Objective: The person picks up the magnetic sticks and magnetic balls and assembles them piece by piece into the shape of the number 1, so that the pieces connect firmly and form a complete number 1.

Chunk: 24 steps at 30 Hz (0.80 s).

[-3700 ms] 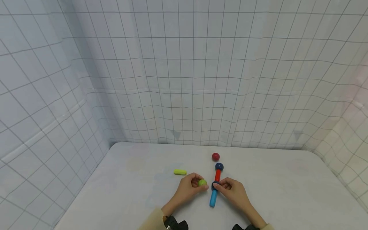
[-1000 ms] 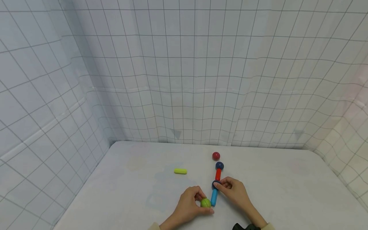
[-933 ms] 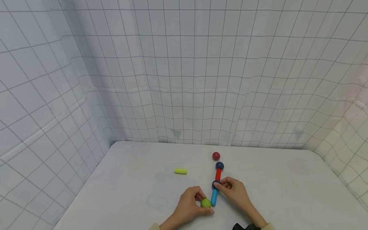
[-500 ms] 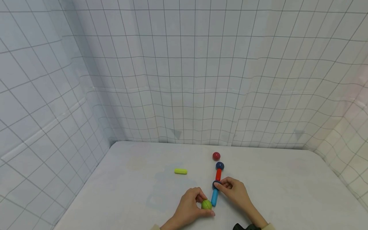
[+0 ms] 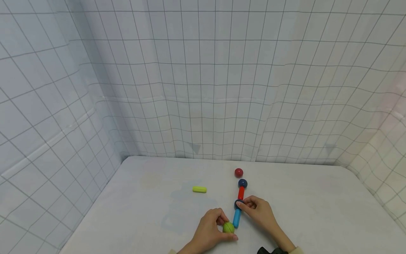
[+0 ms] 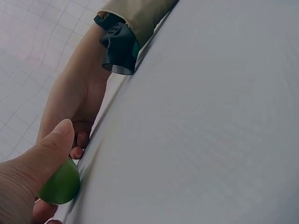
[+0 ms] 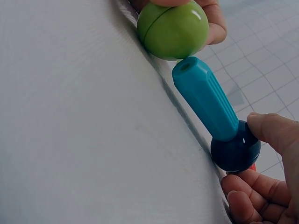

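Note:
My left hand [image 5: 210, 229] grips a green ball [image 5: 228, 227] with a seam line, thumb on the near side. The ball is right by the free end of a light-blue ribbed rod [image 7: 205, 100], whose end face shows a small round socket. At the rod's other end sits a dark blue ball [image 7: 236, 147], pinched between thumb and fingers of my right hand [image 5: 258, 210]. Beyond that ball a red rod [image 5: 241, 193] runs on to a second dark blue ball [image 5: 242, 183]. These joined pieces form one line pointing away from me.
A red ball [image 5: 239, 172] lies past the far end of the line. To the left, a yellow-green rod [image 5: 199, 189] rests on the white table [image 5: 142, 211]. A curtain with a grid pattern [image 5: 203, 88] hangs behind the table's back edge.
Since the earliest frame my left hand has brought the green ball nearer to me, from beside the dark blue ball to the light-blue rod's free end. My right hand keeps its hold.

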Each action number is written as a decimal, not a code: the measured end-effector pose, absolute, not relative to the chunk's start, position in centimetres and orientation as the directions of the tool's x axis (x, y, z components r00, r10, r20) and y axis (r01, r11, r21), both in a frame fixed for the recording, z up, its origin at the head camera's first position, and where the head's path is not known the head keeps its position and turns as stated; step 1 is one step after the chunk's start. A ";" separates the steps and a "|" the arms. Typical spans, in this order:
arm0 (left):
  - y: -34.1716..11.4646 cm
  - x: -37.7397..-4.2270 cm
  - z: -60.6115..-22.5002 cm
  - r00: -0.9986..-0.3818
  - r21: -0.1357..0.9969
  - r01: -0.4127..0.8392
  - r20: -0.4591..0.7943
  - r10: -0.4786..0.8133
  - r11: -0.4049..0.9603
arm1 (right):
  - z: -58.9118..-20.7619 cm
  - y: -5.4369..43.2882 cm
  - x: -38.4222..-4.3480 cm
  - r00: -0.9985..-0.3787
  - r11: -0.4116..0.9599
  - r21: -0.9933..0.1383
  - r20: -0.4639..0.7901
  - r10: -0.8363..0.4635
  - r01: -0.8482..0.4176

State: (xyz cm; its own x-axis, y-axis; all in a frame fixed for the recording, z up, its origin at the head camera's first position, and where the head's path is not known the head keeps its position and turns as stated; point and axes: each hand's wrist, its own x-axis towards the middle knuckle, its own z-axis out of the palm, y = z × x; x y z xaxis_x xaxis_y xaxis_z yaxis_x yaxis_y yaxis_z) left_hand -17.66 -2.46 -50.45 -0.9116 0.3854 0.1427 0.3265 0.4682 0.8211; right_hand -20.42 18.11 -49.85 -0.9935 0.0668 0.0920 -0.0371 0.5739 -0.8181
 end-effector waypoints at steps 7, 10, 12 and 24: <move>-2.2 -17.3 -50.5 -0.907 0.823 0.349 0.176 0.382 0.448 | -49.7 18.1 -20.3 -0.993 0.576 -0.816 0.101 0.068 -0.043; -2.1 -17.2 -50.6 -0.911 0.818 0.347 0.178 0.372 0.459 | -49.6 18.1 -20.3 -0.993 0.572 -0.819 0.096 0.068 -0.040; -2.1 -17.1 -50.6 -0.914 0.813 0.347 0.182 0.363 0.467 | -49.6 18.1 -20.4 -0.993 0.569 -0.822 0.092 0.069 -0.037; -1.8 -16.4 -50.5 -0.912 0.802 0.377 0.233 0.339 0.462 | -49.7 18.1 -20.4 -0.993 0.564 -0.825 0.091 0.073 -0.034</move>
